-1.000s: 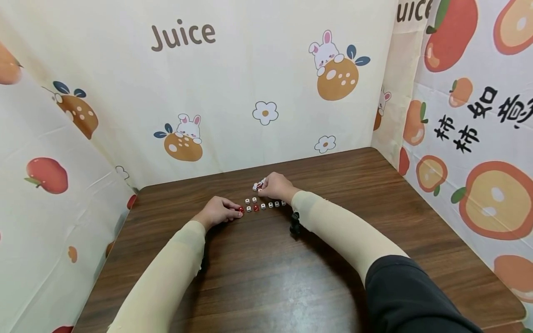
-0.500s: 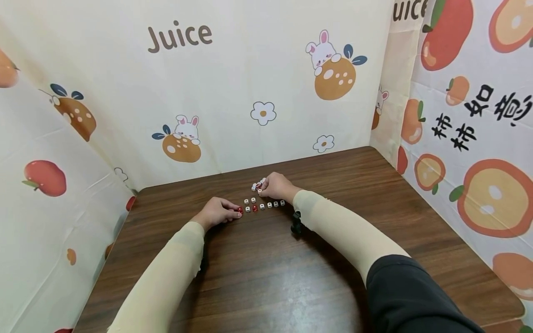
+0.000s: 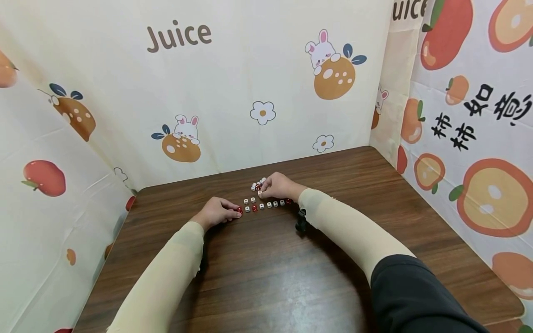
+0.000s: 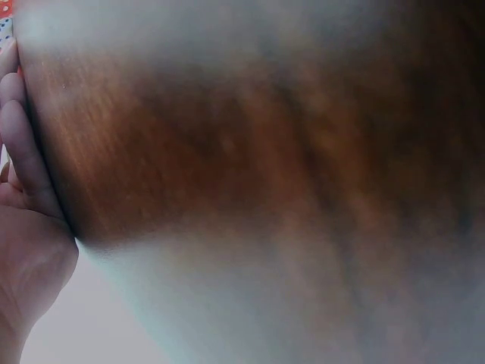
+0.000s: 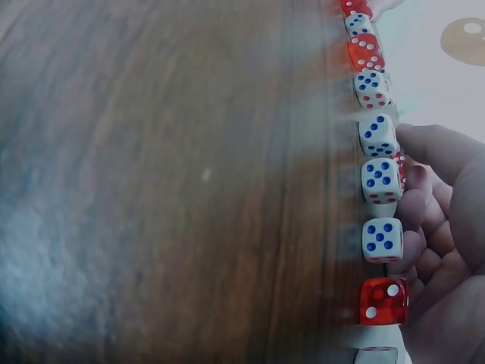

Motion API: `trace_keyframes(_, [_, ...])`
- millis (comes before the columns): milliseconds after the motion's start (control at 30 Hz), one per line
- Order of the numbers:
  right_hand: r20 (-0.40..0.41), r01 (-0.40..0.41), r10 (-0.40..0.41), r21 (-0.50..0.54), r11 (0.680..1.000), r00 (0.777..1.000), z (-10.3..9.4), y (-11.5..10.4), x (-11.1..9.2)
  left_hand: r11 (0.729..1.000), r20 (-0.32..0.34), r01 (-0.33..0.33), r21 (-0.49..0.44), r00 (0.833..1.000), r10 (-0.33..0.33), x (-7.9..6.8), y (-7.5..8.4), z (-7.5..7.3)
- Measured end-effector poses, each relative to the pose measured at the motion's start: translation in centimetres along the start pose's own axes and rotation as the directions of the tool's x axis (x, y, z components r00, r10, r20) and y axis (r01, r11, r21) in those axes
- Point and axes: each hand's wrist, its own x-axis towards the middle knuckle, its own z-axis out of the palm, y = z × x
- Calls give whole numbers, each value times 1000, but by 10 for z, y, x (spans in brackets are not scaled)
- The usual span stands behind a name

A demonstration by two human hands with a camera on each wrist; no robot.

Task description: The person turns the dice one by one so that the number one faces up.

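Small dice stand in a front row on the brown table, mostly white, some red. At the left end of that row, my left hand [image 3: 216, 211] pinches a red die [image 3: 240, 210] between thumb and fingers. My right hand [image 3: 278, 186] grips a white die [image 3: 260, 194] just behind the row, to the right of two white dice [image 3: 249, 200] standing in a second row. In the right wrist view the front row, with a red die [image 5: 383, 301] near its lower end, partly covers the right fingers. The left wrist view catches the left hand's fingers [image 4: 23, 144] at its edge.
A loose cluster of white and red dice [image 3: 257, 186] lies behind the rows, beside the right fingertips. The wooden table [image 3: 258, 268] meets a printed curtain [image 3: 225, 115] at the back and sides. A small black object [image 3: 300, 221] hangs beneath the right wrist.
My right hand has drawn a white die slightly forward from the cluster, toward the second row. Its forearm has shifted right, uncovering a red die at the front row's right end. The left hand stays put.
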Motion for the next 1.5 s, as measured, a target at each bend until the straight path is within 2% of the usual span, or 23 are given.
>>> trace_keyframes(400, [76, 17, -15, -19, 1000, 997, -3, 1, 1, 1000, -7, 11, 8, 1000, -11, 1, 3, -1])
trace_keyframes(867, [86, 24, -19, -48, 999, 996, -3, -1, -1, 1000, -6, 9, 12, 1000, -9, 2, 3, 0])
trace_keyframes(1200, [94, -11, 11, -2, 1000, 996, -2, -1, -2, 1000, -2, 0, 10, 1000, 0, -2, 3, 1])
trace_keyframes(1500, [78, 0, 1, -11, 1000, 997, 0, 0, -3, 1000, -5, 3, 15, 1000, -3, -2, 2, 1])
